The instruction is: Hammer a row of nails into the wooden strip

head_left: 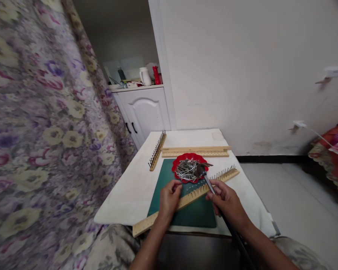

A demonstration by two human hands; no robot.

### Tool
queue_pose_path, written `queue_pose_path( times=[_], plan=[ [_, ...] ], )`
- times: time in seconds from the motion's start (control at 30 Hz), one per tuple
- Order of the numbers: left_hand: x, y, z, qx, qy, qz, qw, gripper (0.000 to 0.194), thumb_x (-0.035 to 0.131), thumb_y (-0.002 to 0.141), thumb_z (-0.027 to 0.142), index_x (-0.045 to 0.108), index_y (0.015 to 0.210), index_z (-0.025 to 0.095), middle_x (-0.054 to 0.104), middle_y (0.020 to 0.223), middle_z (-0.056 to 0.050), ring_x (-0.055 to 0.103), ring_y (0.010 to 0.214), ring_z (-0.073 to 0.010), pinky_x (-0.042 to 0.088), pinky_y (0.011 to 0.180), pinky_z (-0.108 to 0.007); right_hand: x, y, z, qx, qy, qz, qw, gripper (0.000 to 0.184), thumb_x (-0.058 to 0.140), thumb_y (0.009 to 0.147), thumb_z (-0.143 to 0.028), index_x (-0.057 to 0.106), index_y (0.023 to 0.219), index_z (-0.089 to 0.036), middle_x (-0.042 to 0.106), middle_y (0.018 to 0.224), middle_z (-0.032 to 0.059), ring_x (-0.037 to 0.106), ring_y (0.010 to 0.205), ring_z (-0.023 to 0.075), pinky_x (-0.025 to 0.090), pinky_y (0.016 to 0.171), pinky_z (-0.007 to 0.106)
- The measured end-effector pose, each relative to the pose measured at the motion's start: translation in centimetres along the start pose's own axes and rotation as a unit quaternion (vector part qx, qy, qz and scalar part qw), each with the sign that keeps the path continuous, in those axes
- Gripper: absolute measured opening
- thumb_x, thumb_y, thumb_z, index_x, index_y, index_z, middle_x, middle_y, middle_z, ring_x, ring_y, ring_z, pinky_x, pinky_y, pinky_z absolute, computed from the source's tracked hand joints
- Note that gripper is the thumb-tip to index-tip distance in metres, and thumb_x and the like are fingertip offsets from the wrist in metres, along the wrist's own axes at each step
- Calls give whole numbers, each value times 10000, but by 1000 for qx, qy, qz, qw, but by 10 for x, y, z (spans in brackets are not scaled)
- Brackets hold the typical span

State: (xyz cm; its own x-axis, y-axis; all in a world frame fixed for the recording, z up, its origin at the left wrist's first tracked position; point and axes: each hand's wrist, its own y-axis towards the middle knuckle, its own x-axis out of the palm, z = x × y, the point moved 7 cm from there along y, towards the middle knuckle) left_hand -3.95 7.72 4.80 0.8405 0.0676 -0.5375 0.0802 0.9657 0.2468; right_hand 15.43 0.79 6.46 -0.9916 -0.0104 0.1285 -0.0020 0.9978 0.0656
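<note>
A long wooden strip (191, 197) studded with nails along its far half lies diagonally across a dark green mat (197, 213) on a white table (129, 195). My left hand (169, 200) rests on the strip, fingers curled as if pinching a nail too small to make out. My right hand (227, 200) is closed on a hammer (207, 180), whose head hangs over a red plate (176, 167) heaped with loose nails (187, 168).
Two more wooden strips lie on the table: one with upright nails (157, 150) at the far left, one (195, 151) behind the plate. A flowered curtain (45, 131) hangs to the left, a white wall (242, 75) stands behind, and a white cabinet (143, 112) stands beyond.
</note>
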Motion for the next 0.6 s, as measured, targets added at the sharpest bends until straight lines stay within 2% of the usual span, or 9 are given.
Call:
queue_pose_path(
  times=[0.07,0.17,0.3,0.43,0.6],
  plan=[
    [-1,17,13,43,56,-6,997,158,494,799,248,631,820,174,629,782,-20,555,703,-145,402,658,-228,0,1,0,1,3,0,1000,319,582,806,-304,510,1094,-187,609,703,-35,428,339,47,315,335,178],
    [9,42,26,75,168,-29,982,128,510,794,194,636,791,176,635,843,-50,563,813,-172,396,722,-251,-2,3,0,6,7,10,1000,333,598,788,-316,512,1082,-185,617,704,-33,426,332,48,312,321,177],
    [31,67,20,32,275,-63,959,140,537,802,255,649,787,172,657,880,-83,580,853,-201,400,738,-273,-4,4,0,3,9,11,1000,323,598,786,-301,515,1075,-181,615,691,-40,424,332,36,311,318,162],
    [46,77,9,-24,330,-92,939,213,592,750,380,670,765,182,687,846,-97,610,833,-236,422,718,-296,-6,4,0,-1,16,13,1000,334,595,785,-297,516,1088,-180,610,687,-43,415,324,31,304,310,159],
    [53,82,6,-39,331,-90,938,137,601,711,279,685,743,175,705,844,-118,627,822,-241,432,730,-313,-6,3,-2,11,12,14,1000,313,588,785,-300,520,1066,-180,611,681,-42,415,319,39,303,305,161]
  ],
)
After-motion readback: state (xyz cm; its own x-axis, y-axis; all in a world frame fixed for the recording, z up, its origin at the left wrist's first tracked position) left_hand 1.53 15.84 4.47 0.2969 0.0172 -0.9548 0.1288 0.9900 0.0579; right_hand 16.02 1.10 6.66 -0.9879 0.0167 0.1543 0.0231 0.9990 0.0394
